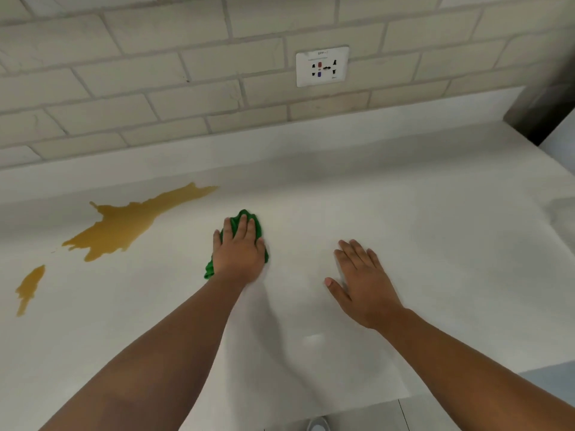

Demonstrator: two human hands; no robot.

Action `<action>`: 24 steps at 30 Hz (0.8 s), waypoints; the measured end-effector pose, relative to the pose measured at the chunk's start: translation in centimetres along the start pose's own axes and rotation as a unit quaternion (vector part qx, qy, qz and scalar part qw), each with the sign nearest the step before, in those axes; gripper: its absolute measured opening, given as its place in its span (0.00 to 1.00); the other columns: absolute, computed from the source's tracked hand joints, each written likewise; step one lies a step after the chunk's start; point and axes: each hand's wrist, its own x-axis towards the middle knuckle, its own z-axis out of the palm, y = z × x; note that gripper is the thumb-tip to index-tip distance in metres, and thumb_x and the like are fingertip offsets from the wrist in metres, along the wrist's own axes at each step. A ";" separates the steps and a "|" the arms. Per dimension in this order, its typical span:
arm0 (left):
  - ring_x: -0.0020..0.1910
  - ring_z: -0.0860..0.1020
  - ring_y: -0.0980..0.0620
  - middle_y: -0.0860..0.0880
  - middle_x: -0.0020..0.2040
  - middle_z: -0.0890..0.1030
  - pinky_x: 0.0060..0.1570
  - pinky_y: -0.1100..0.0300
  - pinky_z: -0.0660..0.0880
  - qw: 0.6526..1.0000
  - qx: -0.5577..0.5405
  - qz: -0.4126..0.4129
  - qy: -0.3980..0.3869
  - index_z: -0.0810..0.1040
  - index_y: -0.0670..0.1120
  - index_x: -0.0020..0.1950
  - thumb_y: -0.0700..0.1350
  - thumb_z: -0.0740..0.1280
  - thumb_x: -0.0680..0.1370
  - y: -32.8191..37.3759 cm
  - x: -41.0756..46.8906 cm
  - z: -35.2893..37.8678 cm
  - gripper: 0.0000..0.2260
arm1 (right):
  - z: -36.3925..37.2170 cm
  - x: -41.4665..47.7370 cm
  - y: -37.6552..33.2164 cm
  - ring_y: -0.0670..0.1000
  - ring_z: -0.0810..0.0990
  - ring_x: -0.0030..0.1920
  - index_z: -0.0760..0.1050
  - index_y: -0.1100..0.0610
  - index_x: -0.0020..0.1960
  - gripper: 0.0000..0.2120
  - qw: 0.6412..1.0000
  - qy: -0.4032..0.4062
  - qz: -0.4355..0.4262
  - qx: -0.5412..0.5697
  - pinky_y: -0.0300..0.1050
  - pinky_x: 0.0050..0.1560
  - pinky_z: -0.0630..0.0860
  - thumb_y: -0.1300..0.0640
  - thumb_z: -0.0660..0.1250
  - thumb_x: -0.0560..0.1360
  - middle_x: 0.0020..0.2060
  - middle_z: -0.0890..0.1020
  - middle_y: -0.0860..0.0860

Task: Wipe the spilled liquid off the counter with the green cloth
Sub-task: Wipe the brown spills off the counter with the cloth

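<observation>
White table (pixel 404 213) runs under a pale brick-tile wall w/ a wall socket (pixel 322 66) above it. Amber spilled liquid (pixel 124 225) sits well to the left: one big splash plus a smaller streak (pixel 29 287) nearer the front edge, both untouched.

Left hand (pixel 238 253) lies flat, fingers spread, pressing the green cloth (pixel 245 217) down onto the table; cloth is bunched under the palm, edges poking out past the fingertips and by the wrist. Cloth is apart from the spill, on dry surface to its right. Right hand (pixel 364 284) is open, flat on the table, nothing in it, prob. bracing.

Handling, judged: cloth looks soft, light, floppy, so it'll bunch and slide easily on the smooth top. Best held by palm pressure from above, fingers splayed to keep it spread. Once wet it'll likely drag more and smear if overloaded.
</observation>
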 end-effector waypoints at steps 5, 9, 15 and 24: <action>0.79 0.42 0.44 0.52 0.81 0.46 0.77 0.43 0.44 0.988 0.029 0.152 -0.002 0.46 0.50 0.81 0.56 0.41 0.83 10.0 -0.1 0.1 0.27 | -1.3 -1.3 3.1 0.53 0.49 0.80 0.56 0.59 0.79 0.42 0.999 0.022 0.044 0.001 0.57 0.79 0.49 0.32 0.34 0.78 0.79 0.56 0.54; 0.80 0.46 0.45 0.52 0.81 0.51 0.77 0.44 0.46 0.951 0.058 0.303 0.005 0.52 0.51 0.81 0.57 0.44 0.83 10.9 -5.4 1.2 0.26 | -2.1 -1.7 5.1 0.52 0.46 0.80 0.53 0.58 0.80 0.42 0.998 0.018 0.065 -0.002 0.56 0.79 0.47 0.32 0.32 0.77 0.80 0.53 0.53; 0.80 0.44 0.50 0.55 0.81 0.50 0.77 0.47 0.49 0.964 0.059 0.260 0.000 0.50 0.53 0.81 0.58 0.42 0.82 3.1 -4.0 0.8 0.27 | -2.6 -2.1 6.0 0.51 0.43 0.80 0.52 0.57 0.80 0.42 0.999 0.003 0.048 -0.007 0.55 0.79 0.45 0.32 0.32 0.77 0.80 0.51 0.52; 0.80 0.43 0.44 0.51 0.81 0.47 0.77 0.43 0.45 0.976 0.045 0.215 -0.003 0.46 0.50 0.81 0.56 0.42 0.83 11.9 -2.9 0.6 0.27 | -3.3 -2.6 4.0 0.51 0.44 0.80 0.52 0.57 0.80 0.44 0.999 0.013 0.032 0.031 0.54 0.79 0.44 0.31 0.30 0.75 0.80 0.51 0.52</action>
